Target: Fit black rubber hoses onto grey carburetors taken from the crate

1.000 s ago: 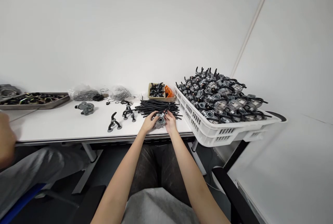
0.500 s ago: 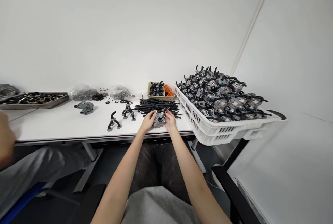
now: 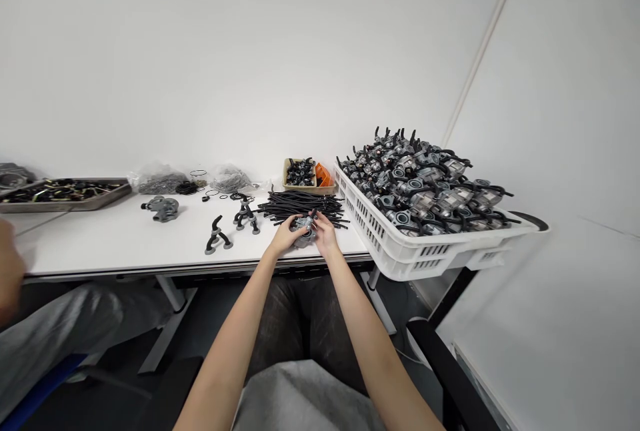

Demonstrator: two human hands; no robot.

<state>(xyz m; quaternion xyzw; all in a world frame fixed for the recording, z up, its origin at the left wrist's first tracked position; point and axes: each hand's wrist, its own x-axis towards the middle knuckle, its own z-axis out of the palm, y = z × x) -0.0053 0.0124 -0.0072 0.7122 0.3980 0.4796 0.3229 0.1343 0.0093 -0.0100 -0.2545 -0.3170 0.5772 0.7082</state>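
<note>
Near the front edge of the table, a grey metal carburetor [image 3: 305,236] sits between my two hands. My left hand [image 3: 285,235] grips its left side, with the thumb laid across the front. On the other side my right hand [image 3: 326,235] closes its fingers around the carburetor's right edge, by a short black piece at the top. Just behind my hands lies a pile of black rubber hoses [image 3: 300,205]. To the left stand small grey caps with curved black tubes [image 3: 217,234], and a similar stacked group [image 3: 245,214] is behind them.
A white plastic crate [image 3: 370,231] heaped with carburetors is at the right. Behind the hoses sits a yellow bin [image 3: 286,174] of small black parts. Another carburetor [image 3: 161,207], bags of grey parts [image 3: 230,179] and a metal tray [image 3: 100,201] lie leftward. A co-worker's arm [image 3: 10,271] shows far left.
The carburetor has turned slightly in my hands, its round opening now partly covered. My left thumb has moved over its front. The co-worker's arm has shifted a little left.
</note>
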